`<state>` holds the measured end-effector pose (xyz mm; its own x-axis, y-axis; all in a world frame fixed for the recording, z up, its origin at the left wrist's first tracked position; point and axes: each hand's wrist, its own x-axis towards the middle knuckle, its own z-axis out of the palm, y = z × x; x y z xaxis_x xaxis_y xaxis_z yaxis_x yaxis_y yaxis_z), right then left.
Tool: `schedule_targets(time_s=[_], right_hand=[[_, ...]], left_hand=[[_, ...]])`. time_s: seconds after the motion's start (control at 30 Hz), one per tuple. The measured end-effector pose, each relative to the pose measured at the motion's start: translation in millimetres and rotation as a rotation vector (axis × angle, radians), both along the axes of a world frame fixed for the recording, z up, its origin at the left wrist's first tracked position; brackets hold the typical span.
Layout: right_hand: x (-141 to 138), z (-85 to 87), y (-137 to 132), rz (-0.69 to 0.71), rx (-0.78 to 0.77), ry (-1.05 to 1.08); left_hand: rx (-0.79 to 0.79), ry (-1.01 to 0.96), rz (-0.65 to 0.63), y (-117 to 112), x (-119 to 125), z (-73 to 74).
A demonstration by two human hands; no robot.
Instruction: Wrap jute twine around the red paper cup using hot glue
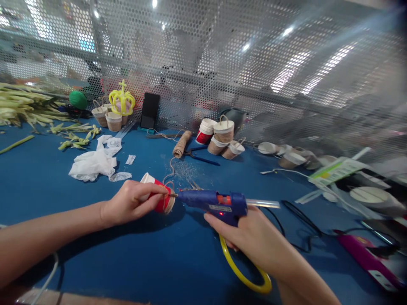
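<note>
My left hand (130,202) is closed around a red paper cup (158,191) lying on its side on the blue table (178,262), with jute twine wound at its base end. My right hand (251,237) grips a blue hot glue gun (216,202), its nozzle touching the twine on the cup. A clear glue stick (263,203) sticks out of the gun's back. A yellow ring (244,275) hangs under my right hand.
A twine spool (182,144) and pliers lie behind the cup. Twine-wrapped cups (222,137) stand by the perforated metal screen (222,63). A yellow crown (122,101), a phone (150,110), white plastic (93,163) and green stalks (25,108) lie at left. Black cables and packets lie at right.
</note>
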<state>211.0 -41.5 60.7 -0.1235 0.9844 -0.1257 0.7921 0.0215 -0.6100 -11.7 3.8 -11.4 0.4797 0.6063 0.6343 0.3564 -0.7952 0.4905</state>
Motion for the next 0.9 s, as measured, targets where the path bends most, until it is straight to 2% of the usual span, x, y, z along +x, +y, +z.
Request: schedule_targets(time_s=[0.2, 0.33, 0.5, 0.63, 0.77, 0.9], right_hand=[[-0.1, -5.5, -1.3, 0.051, 0.083, -0.068], [-2.0, -4.3, -3.7, 0.094, 0.210, -0.132], [-5.1, -1.4, -3.9, 0.111, 0.213, -0.194], [-3.2, -3.0, -2.1, 0.056, 0.185, -0.122], [-1.6, -0.7, -1.3, -0.018, 0.032, -0.050], [-1.2, 4.2, -0.4, -0.009, -0.004, -0.018]], left_hand=[[-0.272, -0.083, -0.038, -1.5, 2.3, 5.2], [-0.296, -0.081, 0.018, -1.2, 2.9, 5.9], [-0.317, -0.087, 0.057, -0.5, 3.5, 5.0], [-0.128, -0.069, 0.046, -1.4, 2.4, 3.9], [0.140, -0.022, 0.040, -2.3, 0.5, 1.7], [0.307, 0.024, 0.037, -2.6, -0.7, 1.6]])
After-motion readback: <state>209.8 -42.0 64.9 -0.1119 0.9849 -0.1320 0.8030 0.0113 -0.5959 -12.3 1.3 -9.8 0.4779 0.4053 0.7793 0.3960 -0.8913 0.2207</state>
